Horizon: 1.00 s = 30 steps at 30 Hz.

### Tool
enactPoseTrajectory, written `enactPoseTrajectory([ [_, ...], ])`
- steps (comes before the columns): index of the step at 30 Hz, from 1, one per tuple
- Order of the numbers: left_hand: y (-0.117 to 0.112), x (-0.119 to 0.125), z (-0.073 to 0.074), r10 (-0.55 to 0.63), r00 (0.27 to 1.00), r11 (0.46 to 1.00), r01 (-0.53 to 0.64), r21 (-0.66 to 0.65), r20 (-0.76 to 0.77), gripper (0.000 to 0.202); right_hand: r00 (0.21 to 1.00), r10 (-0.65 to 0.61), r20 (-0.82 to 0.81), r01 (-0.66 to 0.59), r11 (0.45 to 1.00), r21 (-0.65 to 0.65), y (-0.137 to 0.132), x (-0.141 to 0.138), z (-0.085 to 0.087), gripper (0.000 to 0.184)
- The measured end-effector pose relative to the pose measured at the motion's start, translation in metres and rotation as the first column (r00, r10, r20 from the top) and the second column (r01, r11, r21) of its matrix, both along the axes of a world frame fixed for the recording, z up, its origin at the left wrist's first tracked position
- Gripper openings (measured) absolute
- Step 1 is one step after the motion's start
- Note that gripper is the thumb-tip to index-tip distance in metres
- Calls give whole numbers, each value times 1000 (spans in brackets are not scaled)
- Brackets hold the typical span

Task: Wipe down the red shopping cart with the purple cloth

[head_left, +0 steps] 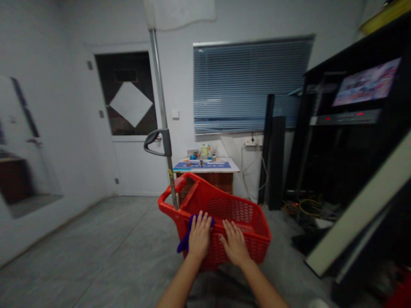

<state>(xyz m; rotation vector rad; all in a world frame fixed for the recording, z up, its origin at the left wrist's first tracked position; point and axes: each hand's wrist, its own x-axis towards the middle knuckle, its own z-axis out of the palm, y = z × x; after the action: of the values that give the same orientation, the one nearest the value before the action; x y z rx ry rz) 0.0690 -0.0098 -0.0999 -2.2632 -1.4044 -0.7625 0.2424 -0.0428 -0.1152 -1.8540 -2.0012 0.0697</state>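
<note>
A red plastic shopping cart (237,197) stands in front of me, its basket walls pierced with slots. My left hand (201,234) holds a purple cloth (184,244) against the near rim, its fingers laid over the fabric and part of the cloth hanging out on the left. To its right, my right hand (235,244) has its fingers stretched out and apart at the same rim, with nothing held. Whether its fingertips touch the plastic I cannot tell. The cart's push handle (166,205) is at the left end.
A metal pole with a grey grip (165,143) rises by the cart's handle. Behind is a small table (234,164) with little items. Dark racks with a lit screen (367,83), cables and a leaning pale panel (359,214) are on the right; a white door (135,171) is at left.
</note>
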Motion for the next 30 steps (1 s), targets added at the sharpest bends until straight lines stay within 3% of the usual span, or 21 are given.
enactPoseTrajectory([
  [5, 0, 14, -2, -86, 996, 996, 87, -20, 37, 37, 1000, 21, 18, -21, 1000, 23, 1, 3, -3, 61],
  [10, 2, 7, 2, -95, 994, 995, 96, -22, 46, 37, 992, -112, 59, 105, 989, 100, -5, 16, -16, 58],
  [13, 0, 5, 3, -78, 995, 997, 79, -22, 60, 37, 990, -121, 70, 113, 988, 107, -11, 21, -21, 58],
  [22, -2, 22, -7, -157, 988, 986, 157, -55, -1, 39, 995, -86, 46, 84, 996, 43, -17, 10, -8, 59],
  [27, 6, 6, 0, -95, 995, 995, 94, -46, -17, 39, 997, -69, 41, 67, 996, 50, -17, 12, -7, 60],
  [30, 3, 11, 0, -39, 999, 998, 40, -56, 16, 39, 997, -71, 35, 68, 995, 67, -16, 10, -9, 62],
])
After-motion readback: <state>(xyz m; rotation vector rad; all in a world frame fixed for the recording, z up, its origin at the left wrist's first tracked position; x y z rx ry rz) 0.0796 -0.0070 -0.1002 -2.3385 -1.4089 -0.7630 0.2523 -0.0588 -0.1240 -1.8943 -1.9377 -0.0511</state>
